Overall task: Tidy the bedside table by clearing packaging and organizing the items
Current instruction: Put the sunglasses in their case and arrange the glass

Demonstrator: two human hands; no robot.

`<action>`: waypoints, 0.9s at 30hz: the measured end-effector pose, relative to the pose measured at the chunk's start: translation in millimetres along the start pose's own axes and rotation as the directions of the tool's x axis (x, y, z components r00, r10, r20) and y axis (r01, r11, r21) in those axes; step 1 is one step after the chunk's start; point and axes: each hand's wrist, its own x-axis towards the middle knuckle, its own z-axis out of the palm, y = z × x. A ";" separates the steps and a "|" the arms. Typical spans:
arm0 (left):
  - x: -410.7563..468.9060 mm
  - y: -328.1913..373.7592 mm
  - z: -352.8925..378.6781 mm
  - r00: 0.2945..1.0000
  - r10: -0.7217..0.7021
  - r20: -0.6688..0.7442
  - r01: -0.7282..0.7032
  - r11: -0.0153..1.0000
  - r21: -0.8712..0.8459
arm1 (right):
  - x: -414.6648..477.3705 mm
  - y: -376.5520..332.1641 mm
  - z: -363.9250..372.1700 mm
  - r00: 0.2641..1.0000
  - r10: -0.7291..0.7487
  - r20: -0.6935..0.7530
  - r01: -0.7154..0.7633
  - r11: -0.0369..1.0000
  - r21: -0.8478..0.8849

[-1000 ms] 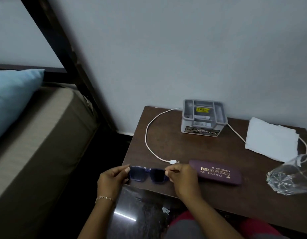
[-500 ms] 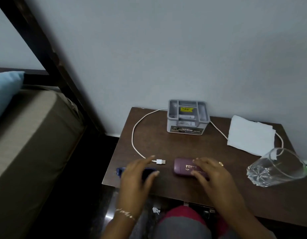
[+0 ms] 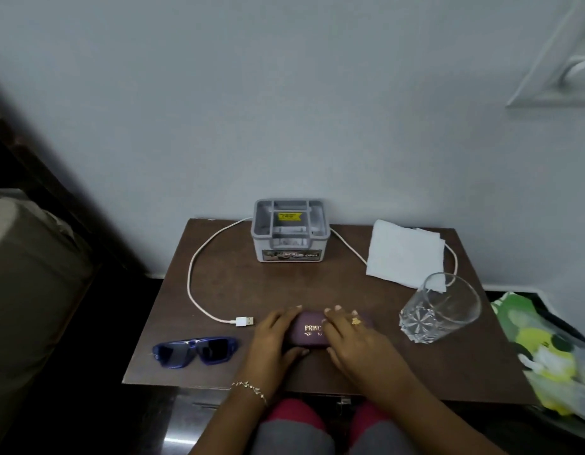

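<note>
Gripping the maroon spectacle case (image 3: 309, 330) from both ends, the left hand (image 3: 271, 338) and right hand (image 3: 352, 338) wrap it with curled fingers (image 3: 330, 312) — thumbs at the near edge, fingertips over the far edge. Its long axis runs left to right along the front of the tabletop (image 3: 317, 284), directly under both hands, so opening it probably turns on parting the lid from that near seam. The blue sunglasses (image 3: 195, 350) lie folded just left of the left hand, the nearer one to fetch them. Farther back sit a grey organizer box (image 3: 289, 231), a looping white cable (image 3: 199, 274), a folded tissue (image 3: 404, 252) and a glass tumbler (image 3: 439, 308) — against a pale wall, bed to the left.
</note>
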 end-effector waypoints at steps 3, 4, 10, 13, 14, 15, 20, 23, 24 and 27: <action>-6.4 -2.5 2.2 1.000 0.006 -0.015 -0.007 0.998 -0.060 | -4.0 1.4 10.7 0.993 -0.084 -0.086 0.077 0.994 -0.080; -6.8 -3.7 2.5 1.000 0.004 -0.025 -0.005 0.997 -0.074 | -3.6 1.2 12.0 0.991 -0.100 -0.091 0.091 0.991 -0.096; -6.0 -5.7 3.8 0.997 -0.057 -0.058 0.050 0.992 -0.119 | 2.9 -9.1 17.6 0.995 -0.076 -0.060 0.062 0.975 -0.214; -6.5 -3.8 3.6 0.997 -0.049 -0.054 0.041 0.990 -0.138 | 4.3 -14.3 20.9 0.998 -0.018 -0.063 0.004 0.977 -0.212; -6.6 -2.8 3.0 0.997 -0.048 -0.052 0.041 0.989 -0.142 | 5.0 -16.0 20.3 0.999 0.002 -0.044 -0.011 0.978 -0.211; -6.7 -1.9 2.5 0.998 -0.049 -0.051 0.041 0.989 -0.145 | 6.2 -17.7 19.4 0.999 0.009 -0.033 -0.016 0.978 -0.210; -5.5 0.0 0.1 0.998 -0.061 -0.015 0.058 0.987 -0.150 | 15.0 -23.8 13.6 0.991 0.095 0.098 -0.076 0.981 -0.176; -5.2 -0.1 0.5 0.996 -0.083 -0.018 0.080 0.986 -0.147 | 20.4 -24.1 5.5 0.979 0.099 0.178 -0.075 0.988 -0.138; -5.7 -0.7 0.6 0.996 -0.085 -0.032 0.079 0.986 -0.148 | 20.3 -22.7 -0.8 0.978 0.075 0.196 -0.055 0.993 -0.108; -9.3 -2.9 1.2 0.992 -0.104 -0.073 0.087 0.973 -0.216 | 7.8 -3.8 -17.2 0.985 0.064 0.159 -0.075 0.995 0.063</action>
